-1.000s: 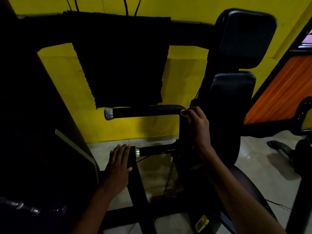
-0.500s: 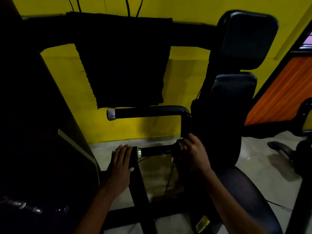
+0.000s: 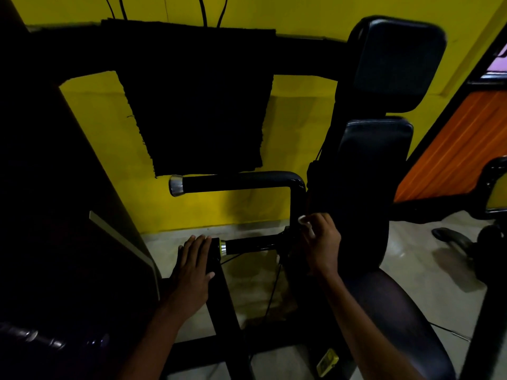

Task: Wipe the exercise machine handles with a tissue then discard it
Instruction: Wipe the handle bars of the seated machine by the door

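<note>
**Wiping the bend of a gym machine handle**

We look down at a black exercise machine set against a yellow wall. Our right hand has its fingers curled round a small white tissue and holds it against the upright black tube — the part that joins 2 horizontal handles. The upper handle runs left from the bend and ends in a silver cap. The lower handle sits just below it, shorter, with a gold-and-silver ring at its left end.

Our left hand lies flat with straight fingers on a black frame bar, just left of the lower handle's ringed end — it grips nothing.

A dark cloth hangs over the top bar behind the handles. To the right stand 2 black back pads, one above the other, with the seat below them. The floor is pale.
</note>
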Motion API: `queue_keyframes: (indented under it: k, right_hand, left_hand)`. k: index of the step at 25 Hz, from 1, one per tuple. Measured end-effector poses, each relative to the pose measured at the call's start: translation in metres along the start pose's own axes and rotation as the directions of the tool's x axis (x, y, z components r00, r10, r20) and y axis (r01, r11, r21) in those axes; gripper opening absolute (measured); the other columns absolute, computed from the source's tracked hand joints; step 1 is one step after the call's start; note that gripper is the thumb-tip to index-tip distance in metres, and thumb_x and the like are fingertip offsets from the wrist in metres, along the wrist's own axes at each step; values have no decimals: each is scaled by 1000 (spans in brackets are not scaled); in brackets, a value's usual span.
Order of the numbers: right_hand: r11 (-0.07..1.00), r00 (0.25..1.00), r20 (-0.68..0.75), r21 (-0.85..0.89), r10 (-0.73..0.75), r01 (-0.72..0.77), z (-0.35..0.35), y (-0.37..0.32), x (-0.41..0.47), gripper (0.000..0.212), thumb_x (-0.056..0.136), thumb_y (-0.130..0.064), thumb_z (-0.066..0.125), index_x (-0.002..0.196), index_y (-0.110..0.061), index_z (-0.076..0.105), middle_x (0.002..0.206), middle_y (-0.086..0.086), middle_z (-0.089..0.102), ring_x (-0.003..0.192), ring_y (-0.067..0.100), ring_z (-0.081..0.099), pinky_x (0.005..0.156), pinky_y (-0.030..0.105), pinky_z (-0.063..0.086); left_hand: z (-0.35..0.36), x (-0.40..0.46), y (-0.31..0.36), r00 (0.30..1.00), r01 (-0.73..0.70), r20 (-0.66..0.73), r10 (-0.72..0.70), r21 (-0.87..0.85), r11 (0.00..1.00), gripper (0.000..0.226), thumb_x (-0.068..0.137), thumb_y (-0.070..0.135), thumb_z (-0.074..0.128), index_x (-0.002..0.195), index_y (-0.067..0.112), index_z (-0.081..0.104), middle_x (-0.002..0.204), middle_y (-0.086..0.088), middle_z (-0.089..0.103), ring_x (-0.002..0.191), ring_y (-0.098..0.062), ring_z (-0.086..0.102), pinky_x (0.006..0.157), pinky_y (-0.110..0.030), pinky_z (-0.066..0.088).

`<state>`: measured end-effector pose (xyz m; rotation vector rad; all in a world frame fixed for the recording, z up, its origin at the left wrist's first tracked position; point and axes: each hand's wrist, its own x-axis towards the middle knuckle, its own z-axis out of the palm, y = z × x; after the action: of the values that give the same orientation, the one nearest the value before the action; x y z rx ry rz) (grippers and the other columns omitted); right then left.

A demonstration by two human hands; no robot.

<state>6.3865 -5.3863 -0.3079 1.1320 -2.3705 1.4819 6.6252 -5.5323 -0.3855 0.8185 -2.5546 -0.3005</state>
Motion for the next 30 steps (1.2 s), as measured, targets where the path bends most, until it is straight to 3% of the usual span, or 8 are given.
queue_keyframes:
  k: [4,7,11,15,21,24,27,30]
  right_hand:
    - [996,991,109,-46,83,-78,1,17,-21,16,79,0,69,89,-10,62,92,0,56,81,12,57,67,14,44]
    - [985,984,24,11,174,-174,-4,14,-18,10,84,-6,63,88,-13,59,90,6,59,82,19,59,66,24,44]
    - [979,980,-57,80,192,-187,-5,-18,56,16,88,-2,55,101,-6,63,106,9,59,95,19,57,76,19,42]
    - [964,969,62,103,241,-246,-7,-28,77,28,89,3,54,113,-5,65,107,0,63,99,10,59,78,8,46]
    - [902,873,249,-6,420,-432,-6,20,21,30,87,-3,63,117,-3,62,115,14,65,95,15,62,73,21,51]
    - [913,911,158,95,380,-397,-8,14,48,22,86,-5,63,108,-7,65,108,12,67,96,25,66,79,37,56]
    - [912,941,129,237,312,-335,-9,-13,90,17,86,-4,63,102,-8,68,103,5,69,90,15,66,71,22,53]
    - [940,941,125,102,313,-326,-5,-14,75,24,88,-1,59,111,-3,65,108,7,66,97,14,63,75,18,52]
  left_hand:
    - [0,0,0,1000,-2,-7,2,8,1000,97,64,10,84,143,7,29,144,-15,38,134,-32,27,112,-39,8]
    - [-1,-1,3,1000,-12,-13,12,7,1000,97,62,12,86,142,6,31,143,-15,40,133,-32,28,112,-38,10]
    - [1,1,0,1000,-6,1,6,43,999,96,64,13,85,142,6,30,142,-16,43,133,-31,26,110,-40,11]
    - [1,1,1,1000,12,14,-13,20,1000,97,64,13,85,143,8,28,143,-14,40,134,-30,25,110,-40,11]
    - [2,0,0,1000,7,-2,-7,-9,1000,96,66,11,83,144,9,28,144,-13,38,136,-30,23,111,-39,11]
    - [1,0,0,1000,0,1,0,-2,1000,96,66,11,83,143,8,28,144,-14,38,136,-30,23,112,-37,8]
    - [1,0,-1,1000,1,6,-1,3,1000,95,67,11,82,144,8,27,145,-14,37,137,-30,22,112,-37,8]
    - [0,0,1,1000,21,15,-21,-1,1000,96,66,12,83,144,9,27,146,-12,36,137,-29,22,112,-37,8]
